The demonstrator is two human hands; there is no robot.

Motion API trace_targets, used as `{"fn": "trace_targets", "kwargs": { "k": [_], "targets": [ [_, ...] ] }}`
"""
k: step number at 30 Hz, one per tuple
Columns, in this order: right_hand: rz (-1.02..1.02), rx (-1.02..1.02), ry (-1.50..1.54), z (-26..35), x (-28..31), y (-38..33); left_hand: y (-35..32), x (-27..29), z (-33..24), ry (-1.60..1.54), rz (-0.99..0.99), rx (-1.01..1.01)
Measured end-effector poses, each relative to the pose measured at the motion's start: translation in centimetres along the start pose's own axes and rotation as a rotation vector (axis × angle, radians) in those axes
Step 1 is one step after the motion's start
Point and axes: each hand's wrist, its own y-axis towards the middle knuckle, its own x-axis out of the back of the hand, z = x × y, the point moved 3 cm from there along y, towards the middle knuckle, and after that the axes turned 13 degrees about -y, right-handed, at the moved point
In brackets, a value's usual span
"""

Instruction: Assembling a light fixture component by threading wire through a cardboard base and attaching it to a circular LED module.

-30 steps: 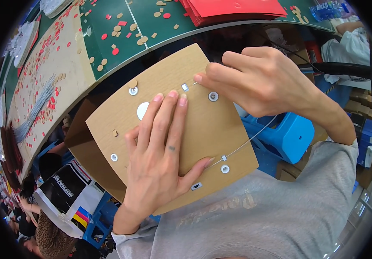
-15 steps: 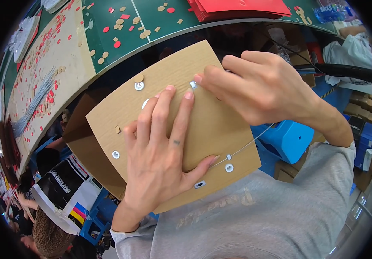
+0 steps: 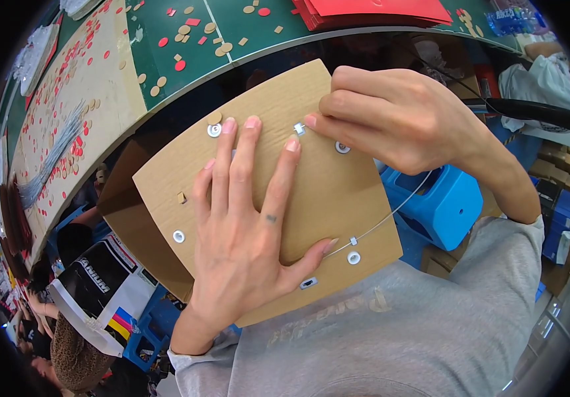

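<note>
A brown cardboard panel (image 3: 357,192) lies tilted before me, with white fittings set into it. My left hand (image 3: 245,218) rests flat on the panel, fingers spread, its index fingertip just below a small white clip (image 3: 299,129). To the right of this clip, my right hand (image 3: 391,119) pinches a thin wire (image 3: 391,215); its fingers hide most of the pinch. The wire loops down behind the right hand, through a lower clip (image 3: 354,241), and towards my left thumb. Round white grommets (image 3: 353,258) dot the panel, one just under my right hand.
Beyond the panel, a green table (image 3: 258,40) carries scattered red and tan discs and a red stack (image 3: 371,13). A bundle of wires (image 3: 53,159) lies at left. Blue stools (image 3: 443,205) stand right and lower left. An open cardboard box (image 3: 139,218) sits beneath the panel.
My right hand has shifted slightly up and right from the upper clip, uncovering a round grommet. Two left fingers have slid upward towards the upper-left grommet, covering most of another fitting.
</note>
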Motion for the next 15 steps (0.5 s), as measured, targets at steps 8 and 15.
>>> {"fn": "trace_targets", "kwargs": {
  "k": [8,15],
  "targets": [
    [0.027,-0.006,-0.010,-0.13,-0.11,-0.58,0.36,-0.24,0.10,0.012,0.001,-0.009],
    [0.053,-0.041,0.089,-0.29,0.10,-0.29,0.15,-0.25,-0.07,0.028,-0.003,0.007]
  ]
}}
